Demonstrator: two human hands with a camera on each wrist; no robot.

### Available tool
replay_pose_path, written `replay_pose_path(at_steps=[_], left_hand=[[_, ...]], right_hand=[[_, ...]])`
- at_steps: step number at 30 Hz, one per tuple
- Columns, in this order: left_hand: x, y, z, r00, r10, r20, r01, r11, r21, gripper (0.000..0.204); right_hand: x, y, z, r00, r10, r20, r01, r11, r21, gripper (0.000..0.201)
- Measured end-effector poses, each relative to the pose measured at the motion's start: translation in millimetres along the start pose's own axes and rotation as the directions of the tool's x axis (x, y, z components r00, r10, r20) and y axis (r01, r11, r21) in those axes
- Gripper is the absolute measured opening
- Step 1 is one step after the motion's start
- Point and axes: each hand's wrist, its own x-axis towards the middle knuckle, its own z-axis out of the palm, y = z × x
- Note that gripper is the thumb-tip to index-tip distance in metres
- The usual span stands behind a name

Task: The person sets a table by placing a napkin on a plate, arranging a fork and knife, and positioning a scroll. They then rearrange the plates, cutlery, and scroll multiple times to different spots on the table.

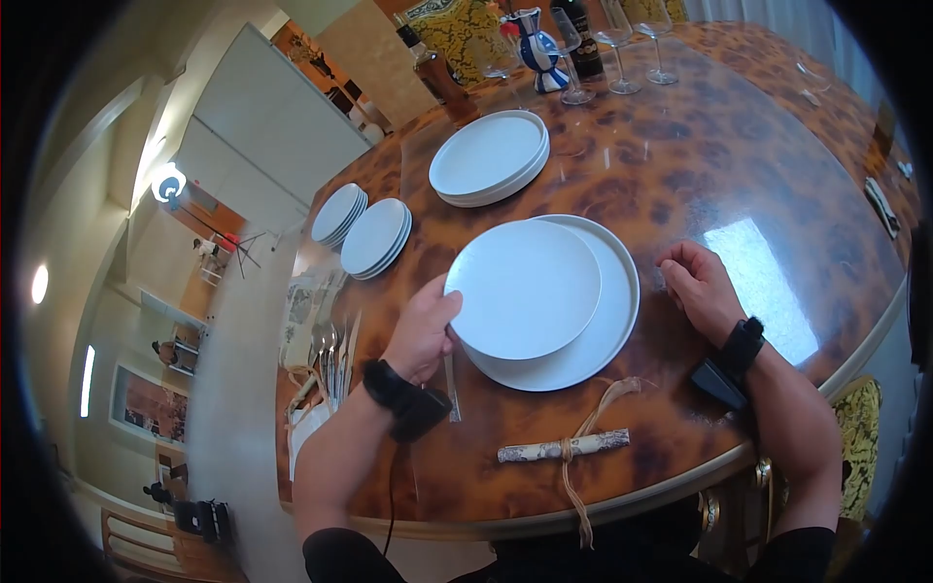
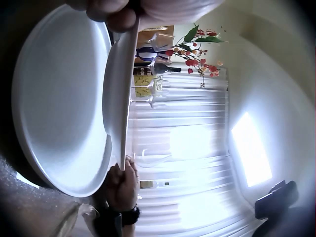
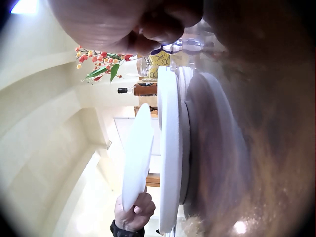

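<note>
In the head view, the left hand pinches the rim of a small plate, thumb on top and fingers beneath. The small plate is over the large plate, leaving a crescent of it bare on the right. The right hand is just right of the large plate, its fingers loosely curled and holding nothing. On the near side of the large plate lies a roll with a ribbon; to its left are cutlery and two stacks of little plates. Beyond the large plate stand a plate stack, a vase, bottles and glasses.

In the left wrist view, the small plate shows edge-on above the large plate, gripped at its rim. Flowers and a curtain appear beyond the large plate.

In the right wrist view, the small plate is tilted above the large plate, with a gap between them. The right hand's bent fingers fill the top; I cannot tell whether they touch the table.
</note>
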Motion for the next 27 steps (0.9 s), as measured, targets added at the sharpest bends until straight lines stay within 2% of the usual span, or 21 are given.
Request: replay_pose_path(at_steps=[8, 14, 17, 20, 24, 27], left_hand=[[7, -16, 11, 0.995, -0.083, -0.055, 0.088, 0.992, 0.093, 0.031], [5, -5, 21, 0.983, -0.074, -0.168, 0.136, 0.906, 0.4, 0.037], [7, -9, 16, 0.99, -0.043, -0.133, 0.112, 0.816, 0.567, 0.042], [5, -4, 20, 0.983, -0.062, -0.175, 0.162, 0.743, 0.65, 0.046], [8, -4, 16, 0.987, -0.097, -0.126, 0.155, 0.758, 0.634, 0.053], [2, -1, 15, 0.991, -0.039, -0.125, 0.108, 0.779, 0.617, 0.052]], right_hand=[[3, 6, -3, 0.999, -0.04, 0.026, 0.041, 0.999, -0.028, 0.015], [2, 4, -4, 0.999, -0.035, 0.031, 0.035, 0.999, -0.006, 0.015], [3, 4, -3, 0.999, -0.035, 0.033, 0.036, 0.999, -0.003, 0.015], [3, 3, -3, 0.999, -0.023, 0.026, 0.023, 1.0, 0.002, 0.014], [3, 2, -1, 1.0, -0.001, 0.015, 0.001, 1.0, 0.028, 0.013], [2, -1, 1, 1.0, 0.025, -0.001, -0.025, 0.999, 0.043, 0.012]])
